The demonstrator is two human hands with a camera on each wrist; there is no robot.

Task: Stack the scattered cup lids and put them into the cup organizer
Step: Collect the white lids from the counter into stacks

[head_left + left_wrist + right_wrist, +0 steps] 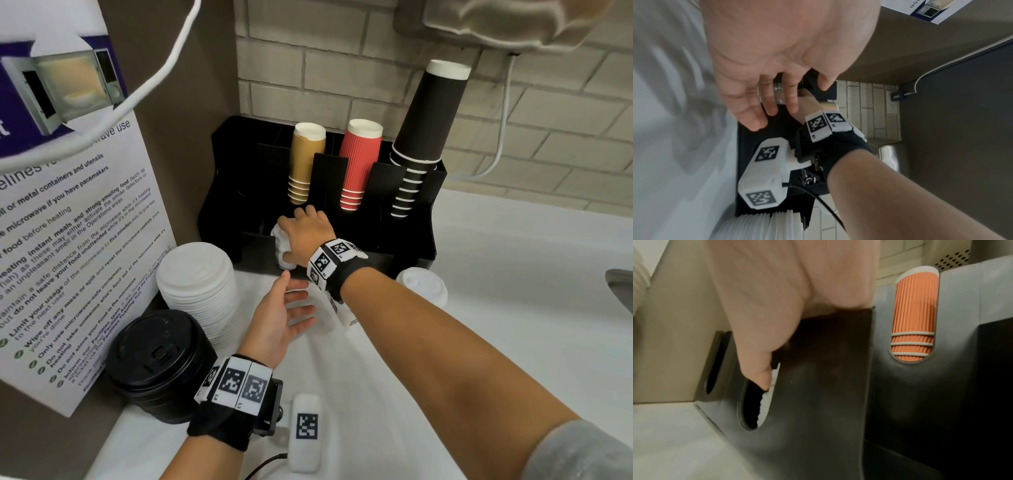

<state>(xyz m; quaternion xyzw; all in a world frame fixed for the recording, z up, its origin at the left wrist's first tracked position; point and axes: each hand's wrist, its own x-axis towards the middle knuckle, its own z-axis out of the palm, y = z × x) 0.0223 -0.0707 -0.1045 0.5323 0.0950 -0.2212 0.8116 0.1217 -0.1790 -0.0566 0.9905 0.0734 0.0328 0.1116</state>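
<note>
A black cup organizer [239, 171] stands at the back of the white counter. My right hand [296, 233] reaches into its lower front slot and grips a short stack of white lids [281, 245] lying on its side there. In the right wrist view the thumb [758, 373] presses on the white lids [765, 404] inside the organizer's [818, 402] cut-out. My left hand [294, 305] hovers just below, open and holding nothing, fingers spread towards the organizer. A tall stack of white lids [198, 284] and a stack of black lids [154, 363] stand at the left. One more white lid [424, 284] sits right of my right wrist.
The upper slots hold gold cups [306, 164], red cups [359, 164] and black cups [424, 130]. A microwave poster [68, 240] on a wall closes off the left side. A metal sink edge [620, 284] shows at the far right, and a white cable [137, 96] hangs overhead.
</note>
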